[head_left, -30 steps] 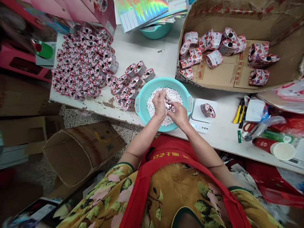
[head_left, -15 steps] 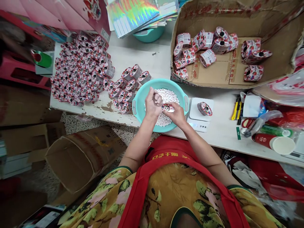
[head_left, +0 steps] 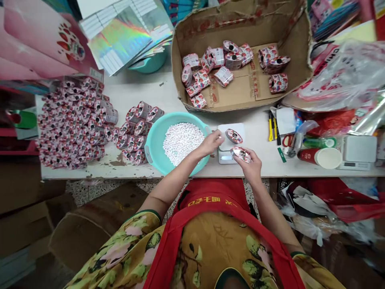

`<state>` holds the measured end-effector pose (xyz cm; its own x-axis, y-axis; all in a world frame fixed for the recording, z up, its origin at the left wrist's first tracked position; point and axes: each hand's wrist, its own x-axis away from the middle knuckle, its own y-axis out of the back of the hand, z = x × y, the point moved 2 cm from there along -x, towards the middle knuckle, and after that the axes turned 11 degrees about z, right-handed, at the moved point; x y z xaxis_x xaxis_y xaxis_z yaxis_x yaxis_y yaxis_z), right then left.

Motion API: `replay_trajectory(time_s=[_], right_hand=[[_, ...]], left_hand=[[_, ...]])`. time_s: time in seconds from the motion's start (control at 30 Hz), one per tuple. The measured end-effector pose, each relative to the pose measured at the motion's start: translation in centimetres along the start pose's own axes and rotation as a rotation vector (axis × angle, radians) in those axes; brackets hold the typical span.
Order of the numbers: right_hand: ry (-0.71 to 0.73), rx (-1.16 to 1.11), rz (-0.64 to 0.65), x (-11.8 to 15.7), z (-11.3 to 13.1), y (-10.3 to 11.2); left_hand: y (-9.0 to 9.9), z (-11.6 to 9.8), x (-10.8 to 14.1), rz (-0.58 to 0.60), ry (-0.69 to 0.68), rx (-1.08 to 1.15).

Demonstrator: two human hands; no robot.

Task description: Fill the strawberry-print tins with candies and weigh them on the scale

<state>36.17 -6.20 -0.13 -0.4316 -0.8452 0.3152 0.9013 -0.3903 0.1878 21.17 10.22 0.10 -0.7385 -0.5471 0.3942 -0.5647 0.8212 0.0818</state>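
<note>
Holding one printed container, with white pellets in the turquoise basin.

Bare table between scale and yellow cutters; carton wall behind.

Handled basin on table, pellets in it. Kitchen scale just R of basin, w/ 1 oval container on platform; 2nd oval container in R hand, front R of that. Container cluster L of basin, big container pile farther L. Cardboard box behind basin & scale, w/ containers inside. Utility knife R of scale.
</note>
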Motion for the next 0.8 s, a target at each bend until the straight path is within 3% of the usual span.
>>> replay_trajectory(time_s=[0.1, 0.2, 0.3, 0.43, 0.53, 0.6, 0.67, 0.73, 0.8], right_hand=[[-0.053, -0.032, -0.132, 0.3, -1.5, 2.8], [-0.095, -0.055, -0.211, 0.2, -2.3, 4.3], [-0.118, -0.096, -0.245, -0.2, -2.8, 4.9], [-0.125, -0.103, -0.207, -1.1, -3.9, 5.3], [-0.093, -0.03, -0.142, -2.5, -4.4, 4.9], [-0.03, 0.025, -0.1, -4.2, -4.3, 4.0], [0.056, 0.079, -0.038, -6.2, -4.1, 2.3], [0.14, 0.141, 0.041, -7.9, -3.7, 0.4], [0.206, 0.245, 0.101, -9.0, -3.1, -1.2]], left_hand=[[-2.6, -1.0, -3.9, 0.054, 0.027, -0.362], [-3.7, -0.7, -6.0, 0.064, 0.115, -0.572], [-4.0, -0.3, -6.4, 0.071, 0.16, -0.655], [-4.3, -0.1, -6.1, 0.093, 0.053, -0.74], [-3.5, -0.7, -5.0, 0.038, 0.006, -0.779], [-1.6, -1.7, -3.1, -0.057, -0.002, -0.765], [1.7, -3.1, -0.4, -0.248, -0.048, -0.683], [6.6, -4.4, 2.7, -0.539, -0.084, -0.571], [12.4, -4.7, 5.0, -0.839, -0.029, -0.541]])
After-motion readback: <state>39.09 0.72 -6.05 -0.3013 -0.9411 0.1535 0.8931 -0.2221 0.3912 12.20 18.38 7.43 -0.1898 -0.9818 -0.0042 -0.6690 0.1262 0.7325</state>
